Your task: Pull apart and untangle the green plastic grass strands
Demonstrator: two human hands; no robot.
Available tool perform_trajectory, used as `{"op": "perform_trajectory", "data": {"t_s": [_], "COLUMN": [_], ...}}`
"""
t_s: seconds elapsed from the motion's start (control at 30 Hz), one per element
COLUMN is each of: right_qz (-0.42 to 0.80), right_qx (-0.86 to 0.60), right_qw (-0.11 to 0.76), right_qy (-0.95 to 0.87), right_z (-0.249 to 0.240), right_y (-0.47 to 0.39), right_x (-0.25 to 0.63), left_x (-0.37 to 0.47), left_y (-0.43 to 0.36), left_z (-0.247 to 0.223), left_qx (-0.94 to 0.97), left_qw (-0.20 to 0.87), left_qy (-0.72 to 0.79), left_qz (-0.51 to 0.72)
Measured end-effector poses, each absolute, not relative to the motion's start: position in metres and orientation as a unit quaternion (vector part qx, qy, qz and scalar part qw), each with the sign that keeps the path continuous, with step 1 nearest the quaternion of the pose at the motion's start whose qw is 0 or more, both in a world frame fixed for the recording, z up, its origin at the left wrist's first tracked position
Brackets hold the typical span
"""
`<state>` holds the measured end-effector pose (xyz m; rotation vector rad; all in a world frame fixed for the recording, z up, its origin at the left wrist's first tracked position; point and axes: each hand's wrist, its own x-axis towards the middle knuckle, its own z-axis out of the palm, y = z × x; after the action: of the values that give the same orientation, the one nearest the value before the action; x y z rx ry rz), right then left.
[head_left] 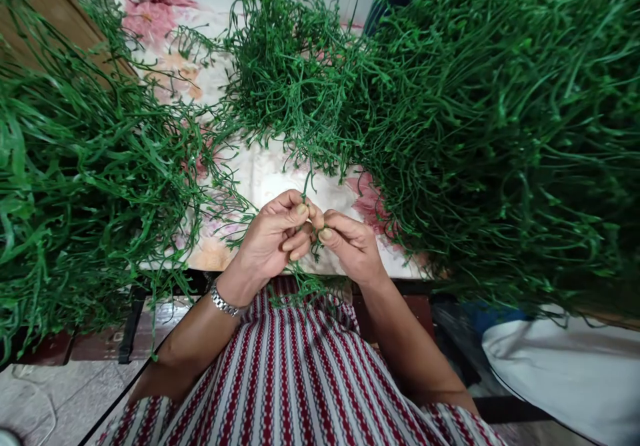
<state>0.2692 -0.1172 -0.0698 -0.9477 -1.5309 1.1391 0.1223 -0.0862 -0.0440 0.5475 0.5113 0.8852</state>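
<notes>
Close together above the table's front edge, my two hands work on thin green artificial plant stems. My left hand (274, 234), with a metal watch (225, 299) at its wrist, pinches a green plastic stem (306, 186) that points up between thumb and forefinger. Just right of it, my right hand (353, 243) is closed, thumb against forefinger, at a small green piece whose shape is mostly hidden by the fingers. Below the hands, a few green sprigs (305, 285) hang at the table edge over my striped clothing.
Large heaps of green plastic stems lie at the left (90, 186) and the right (520, 139), with a smaller pile (295, 73) at the back. A floral tablecloth (280, 183) covers the table. A white cloth-like thing (565, 366) is at lower right, a wooden board (65, 19) at upper left.
</notes>
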Motion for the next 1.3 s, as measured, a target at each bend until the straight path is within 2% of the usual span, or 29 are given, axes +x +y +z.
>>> {"op": "perform_trajectory", "data": {"t_s": [0.37, 0.87, 1.0, 1.23, 1.3], "right_qz": [0.479, 0.51, 0.523, 0.369, 0.312], "right_qx": [-0.311, -0.307, -0.278, -0.427, -0.479], "right_qw": [0.444, 0.387, 0.38, 0.399, 0.43], "right_qy": [-0.691, -0.704, -0.71, -0.723, -0.699], "right_z": [-0.065, -0.068, -0.065, -0.053, -0.048], "right_y": [-0.092, -0.084, -0.088, -0.092, -0.094], "right_x": [0.279, 0.287, 0.285, 0.294, 0.302], "left_x": [0.128, 0.129, 0.128, 0.129, 0.128], "left_y": [-0.061, -0.05, -0.048, -0.051, -0.052], "left_z": [-0.039, -0.054, -0.053, -0.038, -0.036], "left_qx": [0.268, 0.277, 0.264, 0.353, 0.361], "left_qw": [0.865, 0.876, 0.868, 0.796, 0.772], "left_qy": [0.252, 0.278, 0.281, 0.308, 0.328], "left_qz": [0.34, 0.282, 0.314, 0.383, 0.408]}}
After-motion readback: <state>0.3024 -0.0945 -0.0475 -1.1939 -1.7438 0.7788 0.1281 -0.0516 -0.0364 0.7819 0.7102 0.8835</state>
